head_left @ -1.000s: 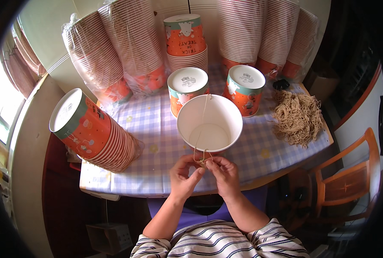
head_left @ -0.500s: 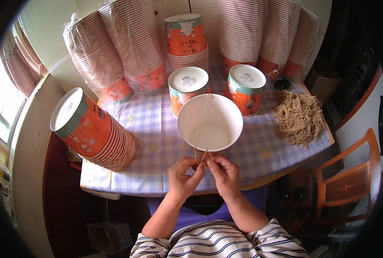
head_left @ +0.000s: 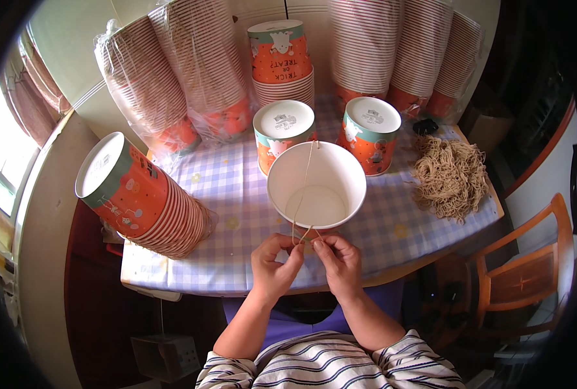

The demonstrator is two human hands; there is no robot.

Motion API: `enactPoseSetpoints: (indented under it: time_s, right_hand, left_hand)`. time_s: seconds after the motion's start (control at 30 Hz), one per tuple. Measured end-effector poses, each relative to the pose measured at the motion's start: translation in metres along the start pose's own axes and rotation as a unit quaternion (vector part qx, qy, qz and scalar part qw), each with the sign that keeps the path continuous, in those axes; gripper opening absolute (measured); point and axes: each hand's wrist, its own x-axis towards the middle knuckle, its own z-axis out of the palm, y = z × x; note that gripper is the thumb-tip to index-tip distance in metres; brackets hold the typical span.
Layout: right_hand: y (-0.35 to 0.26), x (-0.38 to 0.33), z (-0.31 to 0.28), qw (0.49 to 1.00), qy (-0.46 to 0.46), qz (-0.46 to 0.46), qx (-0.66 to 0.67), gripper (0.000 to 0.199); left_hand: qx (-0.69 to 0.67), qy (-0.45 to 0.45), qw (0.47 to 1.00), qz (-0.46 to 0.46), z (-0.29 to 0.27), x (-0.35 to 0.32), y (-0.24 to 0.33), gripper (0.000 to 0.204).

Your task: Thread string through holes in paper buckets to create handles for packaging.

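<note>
Pinching the crossed string [head_left: 310, 229] just off the near side of the open-topped tub [head_left: 323, 206] on the surface [head_left: 240, 201], the left hand [head_left: 276, 266] and right hand [head_left: 342, 264], fingers closed on it, should probably draw evenly and gently so that the tub neither tips nor bends.

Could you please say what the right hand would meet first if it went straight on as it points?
Past the string it pinches, the right hand would probably meet the near side of the cup, though depth is unclear.
</note>
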Motion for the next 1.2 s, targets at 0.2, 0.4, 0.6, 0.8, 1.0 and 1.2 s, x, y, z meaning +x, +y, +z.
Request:
enactPoseSetpoints:
  time_s: [0.2,0.4,0.6,0.8,1.0,1.2]
  right_hand:
    - [-0.002,0.000,0.002,1.000,0.003,0.007,0.002,0.009]
    - [0.001,-0.002,-0.002,0.999,-0.030,0.037,0.008,0.008]
    - [0.000,0.000,0.003,1.000,-0.002,0.016,0.024,0.010]
    - [-0.007,0.001,0.005,0.999,-0.045,0.014,-0.006,0.010]
    - [-0.003,0.002,0.008,1.000,-0.018,-0.021,-0.007,0.011]
    - [-0.002,0.002,0.008,1.000,-0.014,-0.018,-0.013,0.011]
  left_hand:
    - [-0.208,-0.040,0.972,-0.098,-0.007,0.000,-0.003,0.010]
    - [-0.106,-0.032,0.993,-0.052,-0.002,0.002,-0.004,0.009]
    - [-0.104,-0.032,0.990,-0.085,-0.005,0.000,-0.006,0.007]
    - [-0.078,-0.057,0.992,-0.082,-0.011,0.002,-0.002,0.007]
    - [-0.139,-0.084,0.979,-0.125,-0.015,0.002,-0.005,0.009]
    - [-0.192,-0.092,0.964,-0.160,-0.017,0.004,0.000,0.012]
